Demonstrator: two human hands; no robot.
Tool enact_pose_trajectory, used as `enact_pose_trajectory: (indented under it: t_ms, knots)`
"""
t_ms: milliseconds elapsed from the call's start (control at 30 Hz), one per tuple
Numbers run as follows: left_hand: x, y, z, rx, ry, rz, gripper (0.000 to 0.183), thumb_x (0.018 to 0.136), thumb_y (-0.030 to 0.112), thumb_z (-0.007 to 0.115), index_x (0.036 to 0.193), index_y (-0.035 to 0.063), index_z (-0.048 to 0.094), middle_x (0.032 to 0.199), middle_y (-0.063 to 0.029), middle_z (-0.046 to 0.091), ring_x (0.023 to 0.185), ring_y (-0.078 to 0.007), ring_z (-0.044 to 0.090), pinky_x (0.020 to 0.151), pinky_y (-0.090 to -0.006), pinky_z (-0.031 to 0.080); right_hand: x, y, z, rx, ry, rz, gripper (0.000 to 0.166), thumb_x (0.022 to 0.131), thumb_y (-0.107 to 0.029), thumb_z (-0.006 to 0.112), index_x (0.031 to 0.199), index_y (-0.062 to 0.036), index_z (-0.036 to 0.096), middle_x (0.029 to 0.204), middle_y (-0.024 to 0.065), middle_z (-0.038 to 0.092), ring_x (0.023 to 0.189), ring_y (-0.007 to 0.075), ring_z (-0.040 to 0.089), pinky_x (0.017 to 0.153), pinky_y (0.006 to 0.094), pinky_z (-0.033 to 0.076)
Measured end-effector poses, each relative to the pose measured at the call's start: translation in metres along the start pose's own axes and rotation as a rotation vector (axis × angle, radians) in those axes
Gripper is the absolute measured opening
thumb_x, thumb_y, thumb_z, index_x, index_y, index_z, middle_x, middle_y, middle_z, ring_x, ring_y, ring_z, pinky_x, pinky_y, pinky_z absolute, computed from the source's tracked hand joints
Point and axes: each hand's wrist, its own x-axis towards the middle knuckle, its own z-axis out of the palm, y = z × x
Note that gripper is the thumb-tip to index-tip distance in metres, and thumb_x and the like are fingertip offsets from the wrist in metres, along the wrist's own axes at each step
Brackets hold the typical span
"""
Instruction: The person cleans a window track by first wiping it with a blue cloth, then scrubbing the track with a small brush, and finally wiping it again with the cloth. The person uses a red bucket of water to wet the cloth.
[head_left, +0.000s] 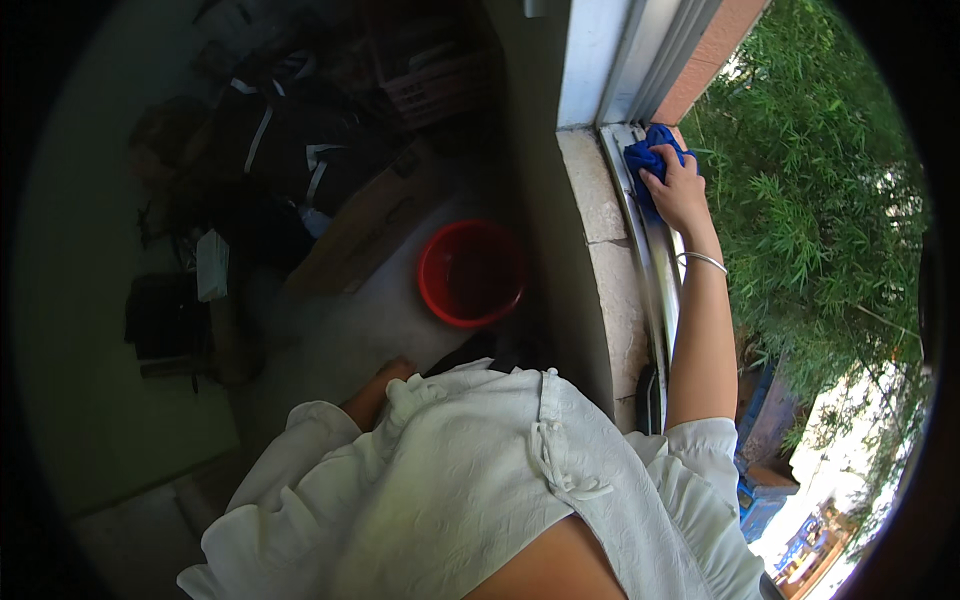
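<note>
My right hand (679, 187) is closed on a crumpled blue cloth (649, 161), with the arm stretched out along the window sill. The cloth lies on the metal window track (654, 259), at its far end beside the upright frame. A band is around my right wrist. My left arm hangs low at my side; part of my left hand (396, 369) shows past the white blouse, in shade, and its fingers cannot be made out. A red plastic basin (471, 274) stands on the floor below the sill.
Pale stone tiles (616, 292) line the inner sill. The white window frame (592, 67) rises at the far end. Green foliage (810, 172) is outside on the right. A cardboard box (360, 225) and dark bags (300, 142) stand in shade on the left.
</note>
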Motion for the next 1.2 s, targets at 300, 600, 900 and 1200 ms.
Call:
enact_pose_trajectory:
  t_ms: [300,600,900,1200]
  knots:
    - [-0.087,-0.098,0.077,-0.885,-0.005,-0.315,0.045,0.085,0.039,0.043,0.105,-0.0013,0.051,0.099,-0.0121,0.054,0.092,-0.0226,0.05,0.083,-0.0338,0.04,0.006,0.012,0.013,-0.054,0.073,-0.093,0.04,0.078,-0.029,0.056,0.115,-0.0168,0.045,0.106,0.02,0.049,0.092,0.0374,0.052,0.083,0.0407,0.041]
    - [0.008,-0.105,0.01,-1.232,0.379,0.022,0.037,0.081,0.034,0.055,0.099,0.0011,0.053,0.09,-0.0086,0.058,0.078,-0.0183,0.053,0.073,-0.0295,0.043,-0.043,-0.081,-0.061,1.468,0.083,0.0,0.048,0.08,-0.02,0.056,0.123,-0.0041,0.041,0.116,0.013,0.049,0.107,0.0259,0.048,0.091,0.0394,0.038]
    - [-0.007,-0.304,0.078,-0.563,0.237,-0.165,0.038,0.075,0.036,0.053,0.096,0.0033,0.057,0.096,-0.0173,0.058,0.088,-0.0288,0.056,0.075,-0.0361,0.045,-0.086,-0.228,0.076,1.23,-0.393,-0.137,0.041,0.078,-0.007,0.056,0.118,-0.0023,0.046,0.105,0.0115,0.054,0.093,0.0212,0.052,0.084,0.0326,0.041]
    - [-0.088,-0.39,0.256,-0.836,0.399,-0.712,0.031,0.081,0.029,0.044,0.083,0.0045,0.063,0.086,-0.0197,0.061,0.078,-0.035,0.059,0.069,-0.0453,0.045,-0.063,-0.193,0.346,0.426,-0.835,0.332,0.042,0.078,-0.007,0.047,0.119,-0.0099,0.043,0.101,0.012,0.052,0.083,0.0333,0.055,0.053,0.0543,0.047]
